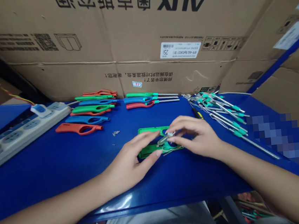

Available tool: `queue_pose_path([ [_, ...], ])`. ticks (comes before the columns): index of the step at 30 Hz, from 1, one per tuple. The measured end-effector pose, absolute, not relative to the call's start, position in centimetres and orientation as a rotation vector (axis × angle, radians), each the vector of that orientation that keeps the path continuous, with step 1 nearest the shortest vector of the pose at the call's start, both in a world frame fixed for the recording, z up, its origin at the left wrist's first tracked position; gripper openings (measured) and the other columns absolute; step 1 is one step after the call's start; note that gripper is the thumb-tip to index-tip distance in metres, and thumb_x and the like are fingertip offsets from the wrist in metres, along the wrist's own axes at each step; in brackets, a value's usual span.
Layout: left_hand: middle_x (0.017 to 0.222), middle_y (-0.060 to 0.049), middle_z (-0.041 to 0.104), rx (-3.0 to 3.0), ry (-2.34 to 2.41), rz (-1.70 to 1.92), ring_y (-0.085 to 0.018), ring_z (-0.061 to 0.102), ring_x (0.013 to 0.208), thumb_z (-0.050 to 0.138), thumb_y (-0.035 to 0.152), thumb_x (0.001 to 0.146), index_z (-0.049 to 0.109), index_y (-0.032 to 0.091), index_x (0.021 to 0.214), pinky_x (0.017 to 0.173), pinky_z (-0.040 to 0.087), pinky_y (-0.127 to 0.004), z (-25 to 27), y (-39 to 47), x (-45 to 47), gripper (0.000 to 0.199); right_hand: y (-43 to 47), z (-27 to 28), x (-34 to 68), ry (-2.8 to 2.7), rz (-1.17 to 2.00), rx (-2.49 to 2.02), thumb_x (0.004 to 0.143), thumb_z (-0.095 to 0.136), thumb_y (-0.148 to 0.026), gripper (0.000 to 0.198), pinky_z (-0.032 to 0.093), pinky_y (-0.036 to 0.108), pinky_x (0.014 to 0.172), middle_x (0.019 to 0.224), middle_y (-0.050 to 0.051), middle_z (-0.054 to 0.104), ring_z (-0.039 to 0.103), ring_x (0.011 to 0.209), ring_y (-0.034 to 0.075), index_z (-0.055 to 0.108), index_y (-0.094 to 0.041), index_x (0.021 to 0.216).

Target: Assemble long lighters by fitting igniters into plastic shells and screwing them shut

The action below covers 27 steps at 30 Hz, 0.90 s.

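Observation:
Two green lighter casing halves [150, 149] lie side by side on the blue table, their insides facing up. My left hand [132, 156] straddles the nearer half at its left part, thumb along the near edge and fingers curved over it. My right hand [196, 135] pinches a small clear fuel tank [164, 140] with a pale top between thumb and fingers, just over the casing. Thin wires or a rod show beside the nearer half's right end. Fingers partly hide both halves.
Orange, blue and green lighter casings [79, 128] lie at back left; assembled long lighters [139, 105] are at back centre. Metal tubes with teal ends [235, 126] and a screwdriver [197, 113] lie right. Small metal pins [116, 133], a power strip [24, 129] and a cardboard box [131, 32] stand around.

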<state>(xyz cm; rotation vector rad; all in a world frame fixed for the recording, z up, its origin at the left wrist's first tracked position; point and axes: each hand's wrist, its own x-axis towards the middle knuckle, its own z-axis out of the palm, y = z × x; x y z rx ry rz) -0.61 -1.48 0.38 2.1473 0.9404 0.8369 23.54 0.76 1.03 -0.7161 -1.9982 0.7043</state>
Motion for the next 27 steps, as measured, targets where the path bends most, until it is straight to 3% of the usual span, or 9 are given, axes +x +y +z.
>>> queue_pose_path([
  [6, 0.106, -0.004, 0.076, 1.888, 0.792, 0.745, -0.017, 0.070, 0.098, 0.057, 0.025, 0.100, 0.076, 0.020, 0.107, 0.091, 0.054, -0.027, 0.7, -1.2, -0.3, 0.021, 0.2, 0.4, 22.8, -2.082, 0.757, -0.544, 0.087, 0.077, -0.020, 0.016, 0.062, 0.031, 0.078, 0.092, 0.005, 0.077, 0.073, 0.085, 0.017, 0.076, -0.024, 0.103],
  [11, 0.100, -0.004, 0.074, 1.750, 0.794, 0.693, -0.017, 0.068, 0.092, 0.062, 0.026, 0.095, 0.076, 0.019, 0.101, 0.083, 0.053, -0.027, 0.7, -1.3, -0.2, 0.017, 0.5, 0.5, 22.9, -2.055, 0.863, -0.543, 0.086, 0.078, -0.023, 0.011, 0.058, 0.028, 0.071, 0.090, 0.005, 0.076, 0.071, 0.083, 0.016, 0.077, -0.022, 0.097],
  [16, 0.099, -0.004, 0.074, 1.581, 0.930, 0.741, -0.018, 0.067, 0.090, 0.067, 0.033, 0.090, 0.072, 0.017, 0.101, 0.084, 0.054, -0.031, 0.5, -0.8, -0.2, 0.021, 0.6, 0.5, 23.4, -2.057, 0.822, -0.834, 0.089, 0.075, -0.028, 0.038, 0.047, 0.021, 0.055, 0.097, 0.003, 0.065, 0.057, 0.069, 0.010, 0.063, -0.022, 0.124],
  [22, 0.099, -0.005, 0.074, 1.476, 1.016, 0.766, -0.018, 0.068, 0.089, 0.071, 0.040, 0.086, 0.071, 0.016, 0.099, 0.086, 0.055, -0.033, 0.5, -0.1, -0.5, 0.027, 0.9, 0.5, 24.7, -2.539, 0.617, -0.810, 0.093, 0.069, -0.030, 0.015, 0.050, 0.029, 0.078, 0.107, 0.006, 0.061, 0.061, 0.090, 0.016, 0.067, -0.023, 0.106],
  [27, 0.098, -0.006, 0.073, 1.457, 0.994, 0.761, -0.018, 0.068, 0.089, 0.073, 0.039, 0.085, 0.071, 0.015, 0.098, 0.087, 0.055, -0.033, 0.3, -0.2, -0.3, 0.027, 0.6, 0.4, 24.5, -2.656, 0.629, -0.773, 0.098, 0.060, -0.025, 0.008, 0.050, 0.029, 0.076, 0.109, 0.005, 0.064, 0.063, 0.090, 0.016, 0.067, -0.022, 0.100],
])
